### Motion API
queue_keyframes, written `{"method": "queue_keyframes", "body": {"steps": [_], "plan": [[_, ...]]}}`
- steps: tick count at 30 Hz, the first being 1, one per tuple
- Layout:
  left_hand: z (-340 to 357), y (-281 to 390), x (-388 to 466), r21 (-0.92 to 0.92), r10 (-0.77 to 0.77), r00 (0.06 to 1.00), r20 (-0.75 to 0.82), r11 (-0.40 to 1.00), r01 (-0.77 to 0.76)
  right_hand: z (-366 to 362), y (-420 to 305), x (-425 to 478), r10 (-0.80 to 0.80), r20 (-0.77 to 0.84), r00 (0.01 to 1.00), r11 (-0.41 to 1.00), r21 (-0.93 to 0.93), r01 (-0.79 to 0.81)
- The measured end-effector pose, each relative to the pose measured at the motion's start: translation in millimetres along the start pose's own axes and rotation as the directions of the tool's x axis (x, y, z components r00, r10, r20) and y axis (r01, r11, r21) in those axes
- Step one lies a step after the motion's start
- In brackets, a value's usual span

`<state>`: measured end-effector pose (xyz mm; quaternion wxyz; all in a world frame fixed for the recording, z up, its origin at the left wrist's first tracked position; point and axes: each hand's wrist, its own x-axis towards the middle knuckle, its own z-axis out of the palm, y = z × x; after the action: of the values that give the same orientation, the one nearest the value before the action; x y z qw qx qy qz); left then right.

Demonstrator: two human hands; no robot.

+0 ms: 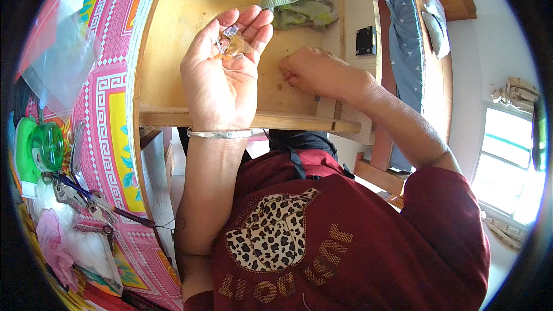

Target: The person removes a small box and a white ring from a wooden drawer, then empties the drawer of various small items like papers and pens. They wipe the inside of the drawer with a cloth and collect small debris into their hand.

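My left hand [224,69] is palm up over an open wooden drawer [168,47], its fingers curled around small crumpled wrapper scraps [235,45], some clear, some amber, one with a dark check pattern. To its right, my right hand [309,71] reaches down to the drawer's bottom with its fingers curled together. Whether something small is pinched there is hidden. Small brown spots lie or show on the wood by its fingertips. A crumpled green and grey cloth [298,4] sits in the drawer's far right corner.
At left a table with a pink patterned cover [114,52] holds a clear plastic bag [65,65], a green round container [47,147], keys on a coiled cord [108,207] and a pink bag [54,242]. The drawer's near edge [302,122] crosses below my hands. A bed-like platform with blue cloth [402,30] stands right.
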<state>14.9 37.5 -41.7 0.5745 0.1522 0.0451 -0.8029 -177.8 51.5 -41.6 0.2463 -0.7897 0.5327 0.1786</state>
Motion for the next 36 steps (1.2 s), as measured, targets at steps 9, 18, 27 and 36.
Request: {"method": "queue_keyframes", "body": {"steps": [9,18,27,36], "plan": [[1,-3,2,0.065,-0.015,0.997,-0.076,0.998,0.020,-89,-37,-37,0.125,-0.400,0.908,0.800,0.582,0.146],[-11,5,0,-0.082,-0.131,0.987,0.089,0.987,0.138,-95,-43,-41,0.064,-0.520,0.851,0.991,0.135,0.008],[-5,3,-1,-0.073,-0.139,0.979,0.149,0.986,0.151,8,-10,-41,0.021,0.078,0.997,0.920,-0.392,0.012],[3,1,-1,0.028,0.028,0.995,-0.100,0.999,-0.025,-44,-31,-28,0.287,0.029,0.958,0.953,-0.115,-0.282]]}}
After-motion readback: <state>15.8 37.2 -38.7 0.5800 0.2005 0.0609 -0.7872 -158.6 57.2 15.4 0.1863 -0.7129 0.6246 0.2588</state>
